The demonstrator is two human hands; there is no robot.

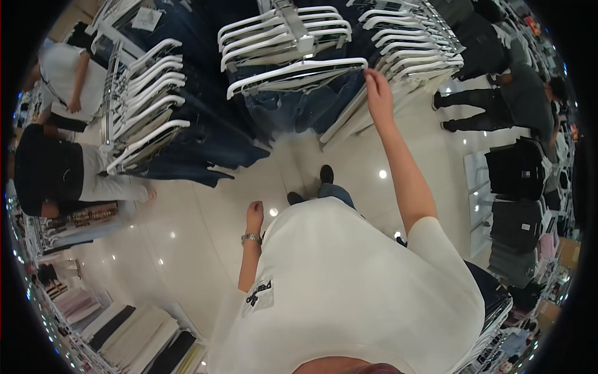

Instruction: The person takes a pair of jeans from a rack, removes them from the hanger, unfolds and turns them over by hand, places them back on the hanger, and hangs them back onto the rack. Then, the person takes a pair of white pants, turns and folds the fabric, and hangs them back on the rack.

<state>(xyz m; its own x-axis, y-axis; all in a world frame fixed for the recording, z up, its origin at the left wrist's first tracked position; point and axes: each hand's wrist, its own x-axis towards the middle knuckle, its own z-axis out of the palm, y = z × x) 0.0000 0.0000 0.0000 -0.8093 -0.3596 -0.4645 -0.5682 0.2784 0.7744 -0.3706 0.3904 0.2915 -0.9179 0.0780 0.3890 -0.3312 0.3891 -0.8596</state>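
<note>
My right hand [380,93] reaches to the front of a clothes rack. Its fingertips are closed at the right end of a white hanger [299,67], which carries dark blue jeans [299,109]. My left hand [255,215], with a metal watch at the wrist, hangs low over the floor beside my body. Its fingers are curled in, and nothing shows in them. Behind the front hanger, several more white hangers [286,34] hang in a row on the metal arm [293,19].
Jeans on white hangers [149,140] hang to the left, and light trousers [374,93] to the right. People stand at left and right, one in dark clothes [523,103]. Folded dark garments [514,168] lie at the right. Folded trousers [137,336] are at lower left. The tiled floor [187,249] is shiny.
</note>
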